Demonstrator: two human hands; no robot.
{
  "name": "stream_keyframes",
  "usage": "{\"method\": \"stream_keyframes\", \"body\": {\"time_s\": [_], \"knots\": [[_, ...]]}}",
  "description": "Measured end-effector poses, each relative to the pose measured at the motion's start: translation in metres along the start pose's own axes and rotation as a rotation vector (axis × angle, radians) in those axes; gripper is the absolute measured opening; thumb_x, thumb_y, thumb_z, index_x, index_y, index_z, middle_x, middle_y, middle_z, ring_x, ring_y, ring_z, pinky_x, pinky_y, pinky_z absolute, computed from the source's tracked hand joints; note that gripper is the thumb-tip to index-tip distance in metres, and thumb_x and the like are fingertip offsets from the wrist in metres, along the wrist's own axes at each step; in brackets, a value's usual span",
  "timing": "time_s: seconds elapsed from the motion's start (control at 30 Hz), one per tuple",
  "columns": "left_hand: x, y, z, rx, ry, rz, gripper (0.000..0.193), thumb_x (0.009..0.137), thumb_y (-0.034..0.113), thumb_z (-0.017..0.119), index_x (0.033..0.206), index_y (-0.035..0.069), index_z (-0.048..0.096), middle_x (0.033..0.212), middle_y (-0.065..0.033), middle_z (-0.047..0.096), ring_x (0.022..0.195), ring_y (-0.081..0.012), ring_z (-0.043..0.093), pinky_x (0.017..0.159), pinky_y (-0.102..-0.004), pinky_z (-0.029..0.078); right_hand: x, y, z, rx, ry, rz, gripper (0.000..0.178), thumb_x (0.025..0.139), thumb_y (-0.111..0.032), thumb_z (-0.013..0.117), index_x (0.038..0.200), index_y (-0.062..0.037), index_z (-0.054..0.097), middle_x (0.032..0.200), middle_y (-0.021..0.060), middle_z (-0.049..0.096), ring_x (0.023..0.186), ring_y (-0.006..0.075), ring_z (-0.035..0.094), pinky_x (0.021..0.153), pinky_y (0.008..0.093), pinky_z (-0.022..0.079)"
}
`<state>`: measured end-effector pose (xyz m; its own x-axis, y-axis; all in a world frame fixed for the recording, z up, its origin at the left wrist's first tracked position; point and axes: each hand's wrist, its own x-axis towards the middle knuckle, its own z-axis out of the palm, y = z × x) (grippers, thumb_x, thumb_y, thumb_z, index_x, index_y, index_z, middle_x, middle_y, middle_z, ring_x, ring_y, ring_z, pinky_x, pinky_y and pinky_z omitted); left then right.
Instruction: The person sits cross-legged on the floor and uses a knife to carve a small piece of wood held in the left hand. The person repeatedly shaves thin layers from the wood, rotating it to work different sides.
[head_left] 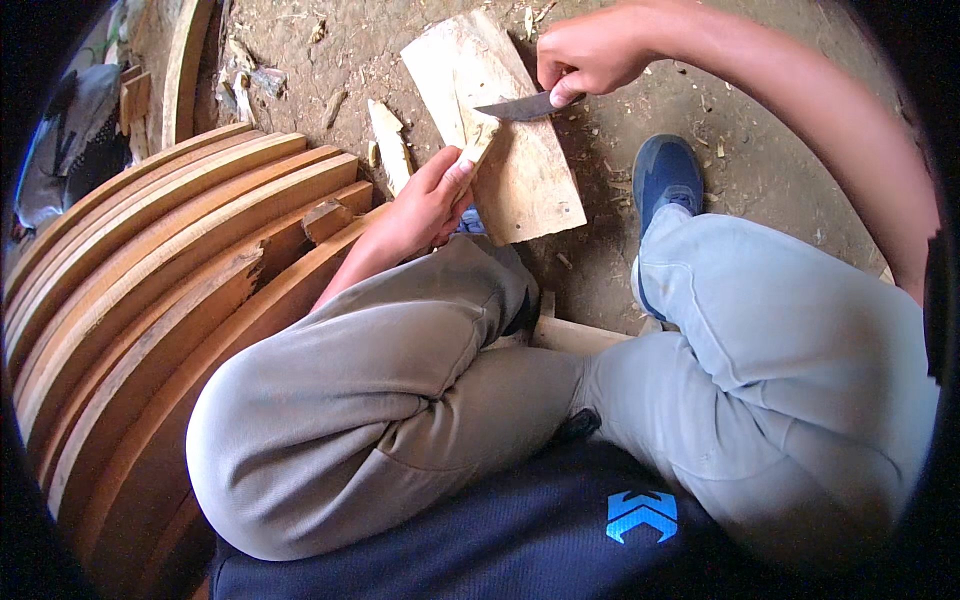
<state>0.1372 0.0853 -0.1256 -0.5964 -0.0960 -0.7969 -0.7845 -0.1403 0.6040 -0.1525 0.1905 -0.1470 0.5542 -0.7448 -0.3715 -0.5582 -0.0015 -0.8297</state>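
My left hand [425,210] is closed around a short, pale piece of wood [479,140], which slants up over a flat wooden board [530,190]. Above and to the right, my right hand [592,58] grips a knife [518,107] by its handle, mostly hidden in the fist. The dark blade points left, its tip close to the upper end of the wood piece; whether they touch I cannot tell. A split, rough-edged wood offcut [390,143] lies on the ground just left of the board.
Long wooden planks [180,230] lie side by side at my left. Chips and shavings are scattered over the dirt floor [640,105]. My bent legs take up the near middle, with one blue shoe [668,172] right of the board. A dark bag-like object [92,125] stands far left.
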Motion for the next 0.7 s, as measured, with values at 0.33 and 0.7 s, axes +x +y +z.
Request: {"method": "stream_keyframes", "body": {"time_s": [0.33,0.7], "knots": [[-0.004,0.002,-0.014,0.025,0.02,0.012,0.036,0.106,0.039,0.047,0.112,0.004,0.052,0.069,-0.0034,0.055,0.043,-0.0095,0.048,0.038,-0.0258,0.037,-0.028,-0.065,0.034,-0.191,0.388,0.396,0.03,0.1,-0.03,0.052,0.096,-0.0027,0.065,0.077,0.0193,0.066,0.078,0.037,0.067,0.071,0.0499,0.05],[-0.009,0.01,-0.012,0.054,-0.019,-0.051,0.033,0.106,0.037,0.049,0.104,0.005,0.055,0.067,0.0002,0.051,0.044,-0.0073,0.042,0.04,-0.0237,0.034,-0.037,-0.075,0.067,-0.332,0.513,0.485,0.035,0.102,-0.035,0.051,0.092,-0.0053,0.065,0.075,0.0202,0.067,0.075,0.0412,0.068,0.064,0.0522,0.053]]}}
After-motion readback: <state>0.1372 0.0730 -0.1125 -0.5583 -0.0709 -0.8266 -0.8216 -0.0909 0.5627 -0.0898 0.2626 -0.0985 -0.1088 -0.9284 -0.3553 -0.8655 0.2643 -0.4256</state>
